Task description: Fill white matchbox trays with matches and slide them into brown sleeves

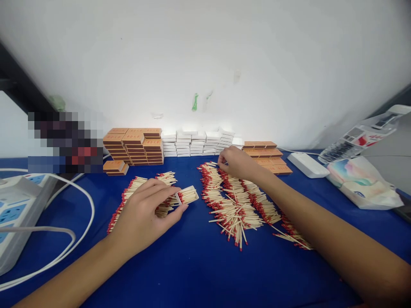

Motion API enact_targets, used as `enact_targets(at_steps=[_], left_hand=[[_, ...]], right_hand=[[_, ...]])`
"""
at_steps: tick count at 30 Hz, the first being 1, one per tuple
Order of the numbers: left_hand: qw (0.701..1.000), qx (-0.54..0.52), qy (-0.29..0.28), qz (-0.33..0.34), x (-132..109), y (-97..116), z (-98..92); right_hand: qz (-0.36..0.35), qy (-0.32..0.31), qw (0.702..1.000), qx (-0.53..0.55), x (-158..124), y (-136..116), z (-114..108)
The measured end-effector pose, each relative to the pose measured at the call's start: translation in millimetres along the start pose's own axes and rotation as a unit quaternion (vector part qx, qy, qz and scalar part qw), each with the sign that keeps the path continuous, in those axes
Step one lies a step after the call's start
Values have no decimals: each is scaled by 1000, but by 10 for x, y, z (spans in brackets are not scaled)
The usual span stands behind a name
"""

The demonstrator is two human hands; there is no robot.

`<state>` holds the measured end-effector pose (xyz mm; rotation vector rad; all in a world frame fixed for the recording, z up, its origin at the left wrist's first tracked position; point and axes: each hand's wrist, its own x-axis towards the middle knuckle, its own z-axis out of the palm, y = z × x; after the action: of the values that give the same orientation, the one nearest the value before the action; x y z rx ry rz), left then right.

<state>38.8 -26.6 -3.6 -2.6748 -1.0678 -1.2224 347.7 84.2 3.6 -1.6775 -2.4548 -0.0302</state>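
Clamping one match-filled tray (188, 196) over mid-desk (192, 269): left hand (150, 207); right hand (239, 164) apart, by loose matches (237, 209), can't tell if pinching any; two orange matchbox banks (136, 147) along desk's back edge

On the blue worktop (192, 269) I see strewn red-tipped matches (237, 214), stacked orange matchboxes (133, 147), white boxes (183, 144), a power strip (14, 216), a soft pack (362, 184).
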Motion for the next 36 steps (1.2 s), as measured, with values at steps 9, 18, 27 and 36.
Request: enact_targets(at_steps=[9, 18, 27, 36], left_hand=[[1000, -3, 3, -1, 2, -25, 11], [1000, -5, -3, -3, 4, -25, 8], [1000, 7, 7, -11, 13, -17, -11], [999, 23, 34, -23, 20, -5, -31]], right_hand=[[-11, 5, 999, -44, -7, -28, -29], [-29, 13, 998, -47, -30, -55, -109], [-116, 28, 991, 53, -159, -324, -293], [-256, 33, 966, 17, -493, -971, -457]])
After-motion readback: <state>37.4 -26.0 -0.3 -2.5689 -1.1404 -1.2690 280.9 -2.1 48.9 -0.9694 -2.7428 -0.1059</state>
